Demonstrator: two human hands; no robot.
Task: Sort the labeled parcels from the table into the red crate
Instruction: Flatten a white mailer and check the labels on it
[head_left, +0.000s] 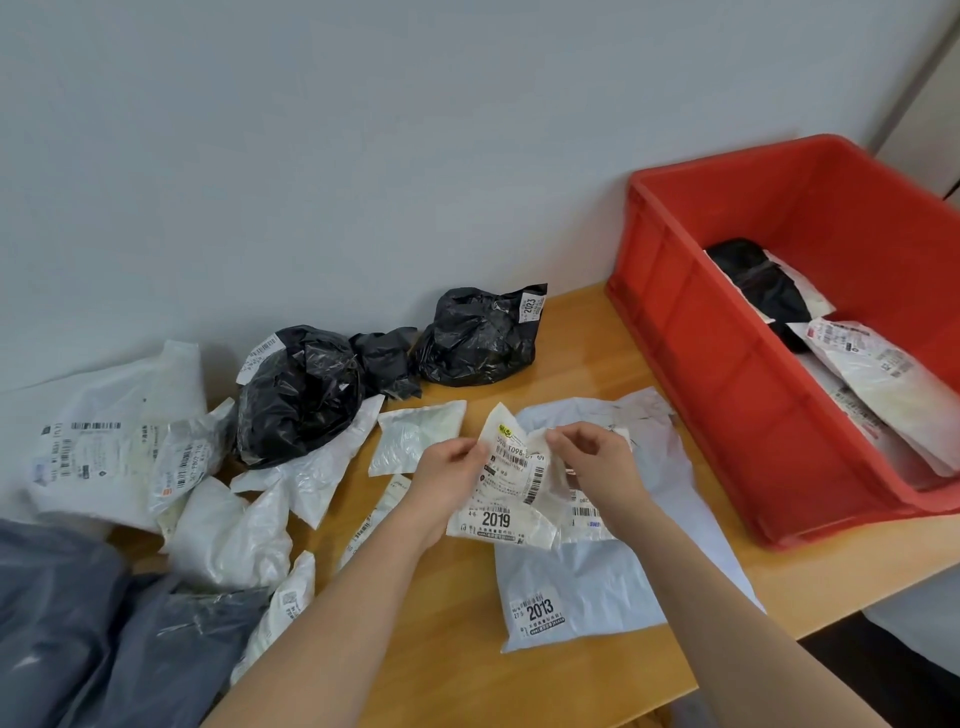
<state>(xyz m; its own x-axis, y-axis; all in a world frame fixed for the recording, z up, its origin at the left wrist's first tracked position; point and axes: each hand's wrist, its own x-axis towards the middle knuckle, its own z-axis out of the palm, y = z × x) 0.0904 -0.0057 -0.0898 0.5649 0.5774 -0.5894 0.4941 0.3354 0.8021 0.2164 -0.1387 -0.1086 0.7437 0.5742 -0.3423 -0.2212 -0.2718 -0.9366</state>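
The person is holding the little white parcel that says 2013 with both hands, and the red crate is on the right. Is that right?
Not quite. In the head view, the small white parcel pinched by the left hand and right hand says 2019, not 2013. The red crate is on the right.

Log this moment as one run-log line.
phase: inspecting label | left hand: pinching 2019 parcel | right hand: pinching same parcel | red crate: holds several parcels | table: more parcels remain

- Left hand (451, 470) out over the table, fingers curled, pinching the parcel's left edge.
- Right hand (597, 460) just beside it, thumb and fingertips nipping the top right corner.
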